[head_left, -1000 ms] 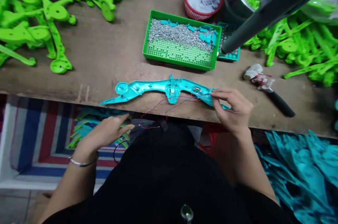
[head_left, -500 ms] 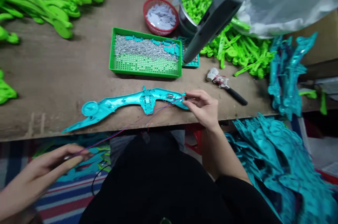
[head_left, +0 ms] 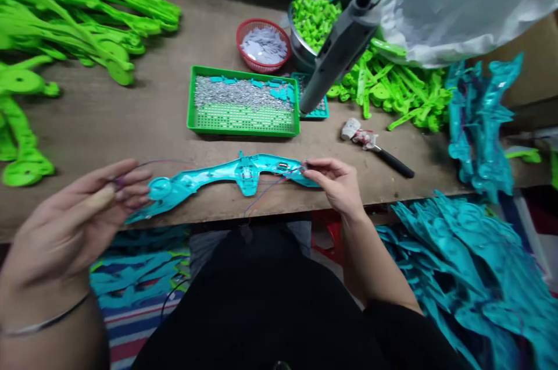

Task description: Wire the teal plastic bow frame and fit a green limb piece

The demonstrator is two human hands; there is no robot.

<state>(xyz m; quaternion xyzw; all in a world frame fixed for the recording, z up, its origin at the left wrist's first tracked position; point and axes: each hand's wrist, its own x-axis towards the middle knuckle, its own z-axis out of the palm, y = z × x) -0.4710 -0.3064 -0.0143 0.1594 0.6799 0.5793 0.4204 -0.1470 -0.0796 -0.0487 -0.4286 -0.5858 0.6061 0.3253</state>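
A turquoise bow-shaped plastic shell (head_left: 209,175) lies hollow side up along the front of the bench. Thin red and blue wires (head_left: 265,187) run over it and hang past the bench edge. My right hand (head_left: 342,184) pinches the wires at the shell's right end. Raised over the left end, my left hand (head_left: 82,213) pinches the far stretch of wire between thumb and fingers, and the wire arcs from there back toward the shell. A small metal part (head_left: 283,166) sits in the shell's right arm.
Behind the shell stands a green tray (head_left: 244,132) of metal pieces and turquoise bits. A hammer (head_left: 392,162) lies to its right, below a grey post (head_left: 331,50). Green parts (head_left: 87,15) heap at left; turquoise shells (head_left: 471,265) pile at right. A red basket (head_left: 264,66) stands behind.
My left hand has risen from below the bench edge to above the shell's left end, carrying the wire up. My right hand stays at the right end. The view has shifted slightly.
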